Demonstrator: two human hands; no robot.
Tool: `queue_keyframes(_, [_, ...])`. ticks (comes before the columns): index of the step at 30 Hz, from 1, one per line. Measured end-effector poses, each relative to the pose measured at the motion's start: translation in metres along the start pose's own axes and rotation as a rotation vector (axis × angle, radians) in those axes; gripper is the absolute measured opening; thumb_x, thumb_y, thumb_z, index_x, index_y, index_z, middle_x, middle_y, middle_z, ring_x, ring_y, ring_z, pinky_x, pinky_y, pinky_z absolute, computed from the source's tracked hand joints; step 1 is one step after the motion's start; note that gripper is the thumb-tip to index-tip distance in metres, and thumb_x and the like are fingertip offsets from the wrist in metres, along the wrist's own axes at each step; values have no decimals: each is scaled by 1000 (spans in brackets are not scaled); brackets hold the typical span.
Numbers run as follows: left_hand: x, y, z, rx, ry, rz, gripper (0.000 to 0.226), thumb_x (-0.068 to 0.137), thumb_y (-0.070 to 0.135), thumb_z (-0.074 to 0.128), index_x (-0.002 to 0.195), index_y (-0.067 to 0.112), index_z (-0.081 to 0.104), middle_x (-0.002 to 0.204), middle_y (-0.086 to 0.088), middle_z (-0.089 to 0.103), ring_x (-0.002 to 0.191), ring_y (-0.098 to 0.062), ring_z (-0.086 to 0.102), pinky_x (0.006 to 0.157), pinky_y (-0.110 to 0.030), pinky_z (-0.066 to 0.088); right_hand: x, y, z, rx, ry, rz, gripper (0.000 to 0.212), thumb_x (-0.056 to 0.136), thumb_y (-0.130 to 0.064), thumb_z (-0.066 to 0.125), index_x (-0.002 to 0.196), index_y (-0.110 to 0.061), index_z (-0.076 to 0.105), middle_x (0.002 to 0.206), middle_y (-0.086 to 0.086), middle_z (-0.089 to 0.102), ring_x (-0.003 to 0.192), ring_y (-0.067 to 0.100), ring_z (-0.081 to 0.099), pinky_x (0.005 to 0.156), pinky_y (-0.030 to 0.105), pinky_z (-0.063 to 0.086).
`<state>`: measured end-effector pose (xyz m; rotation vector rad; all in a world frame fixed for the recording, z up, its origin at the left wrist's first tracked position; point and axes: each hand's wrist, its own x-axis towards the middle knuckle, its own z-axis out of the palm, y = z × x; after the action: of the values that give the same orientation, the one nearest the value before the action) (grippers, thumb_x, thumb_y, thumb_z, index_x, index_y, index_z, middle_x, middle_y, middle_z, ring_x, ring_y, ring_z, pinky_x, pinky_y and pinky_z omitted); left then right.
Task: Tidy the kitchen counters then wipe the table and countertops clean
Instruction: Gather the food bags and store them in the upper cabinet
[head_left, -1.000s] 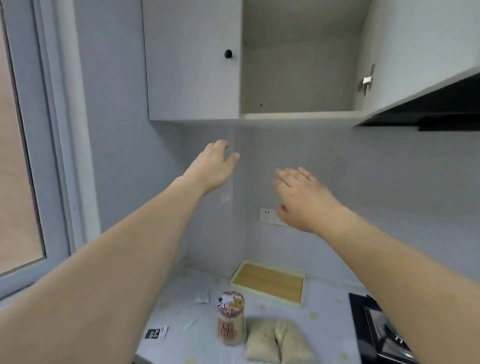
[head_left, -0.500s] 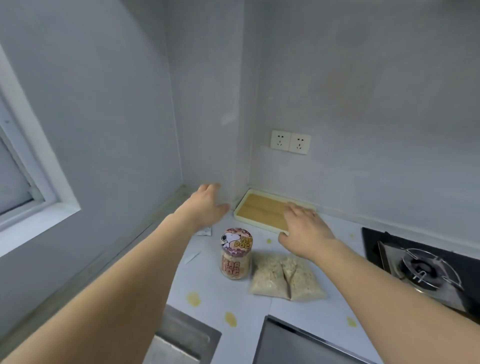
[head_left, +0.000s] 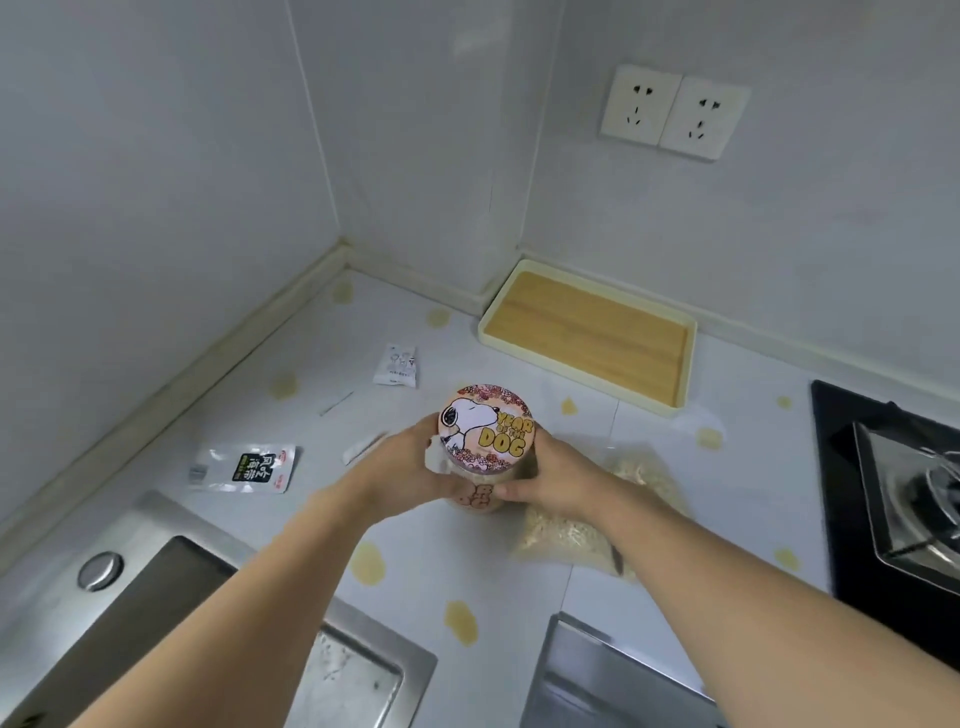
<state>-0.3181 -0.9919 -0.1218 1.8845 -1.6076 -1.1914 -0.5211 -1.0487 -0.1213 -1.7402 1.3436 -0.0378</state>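
A tall jar (head_left: 485, 431) with a cartoon dog lid reading "Year of the Dog" stands at the middle of the white countertop (head_left: 415, 540) with yellow spots. My left hand (head_left: 402, 473) grips its left side and my right hand (head_left: 558, 478) grips its right side, fingers curled round the jar's body. Behind my right hand lie clear bags of grain (head_left: 587, 525), partly hidden by my forearm.
A cream tray with a wooden base (head_left: 589, 332) sits against the back wall. A white sachet (head_left: 396, 366), a black-labelled packet (head_left: 247, 469) and thin paper strips lie left of the jar. Steel sink (head_left: 171, 618) front left, gas hob (head_left: 904, 499) right, sockets (head_left: 672, 111) above.
Both hands came down from the open wall cabinet to the counter and closed on the jar. My view dropped from the cabinet to the countertop.
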Motion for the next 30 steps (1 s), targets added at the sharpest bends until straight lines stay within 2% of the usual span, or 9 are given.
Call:
queue_keyframes(4, [19,-12,2,-135,30,22,67,62,34,84,125,35,60,114,24,67,104,14,56,93,-25,45,24,7,4,59,-43,-23,84,75,-23,81,144,-27,32,131,-11,55,121,10,48,107,32,37])
queue_keyframes(12, [4,21,-25,-190,4,41,56,50,41,87,102,26,72,102,5,75,103,-19,68,98,-47,51,-4,-23,-32,47,-55,-100,70,77,-26,79,137,-28,43,136,-10,54,128,10,43,111,35,31])
queue_keyframes(14, [-8,38,-37,-189,26,69,57,50,41,88,102,23,73,101,2,75,102,-22,69,97,-48,51,-19,-37,-45,43,-44,-150,68,78,-26,79,137,-26,45,139,-8,52,130,10,43,113,36,30])
queue_keyframes(17, [-48,78,-59,-180,66,129,56,50,40,86,103,24,73,100,6,75,100,-15,70,98,-44,51,-58,-66,-66,83,-4,-242,66,76,-21,81,134,-22,49,136,-6,56,128,10,47,114,38,32])
queue_keyframes(20, [-88,121,-84,-178,116,190,50,57,37,85,104,28,72,101,10,75,98,-8,69,96,-35,52,-96,-100,-91,74,24,-322,75,64,-36,86,130,-25,53,133,-8,58,126,10,50,112,39,35])
queue_keyframes(22, [-120,154,-101,-174,147,248,45,65,35,85,106,28,68,103,8,73,99,-11,68,91,-32,53,-132,-129,-111,50,51,-381,65,70,-32,85,127,-22,56,129,-5,61,123,13,54,110,37,38])
queue_keyframes(24, [-144,184,-115,-194,182,283,44,70,33,83,110,27,63,104,6,70,99,-16,67,87,-33,55,-162,-154,-132,0,99,-413,57,76,-31,80,126,-18,57,125,-1,63,118,16,57,108,36,40])
queue_keyframes(28, [-201,249,-142,-230,257,388,36,88,25,72,121,19,59,110,1,70,105,-18,66,92,-41,54,-232,-202,-170,-33,212,-501,62,75,-45,76,126,-16,58,123,-2,64,113,16,58,105,35,40])
queue_keyframes(30, [-225,279,-153,-220,292,431,37,89,27,70,123,18,58,113,1,68,109,-17,63,93,-43,53,-262,-220,-184,-5,269,-549,57,80,-39,74,127,-12,58,124,0,64,113,17,57,101,31,40])
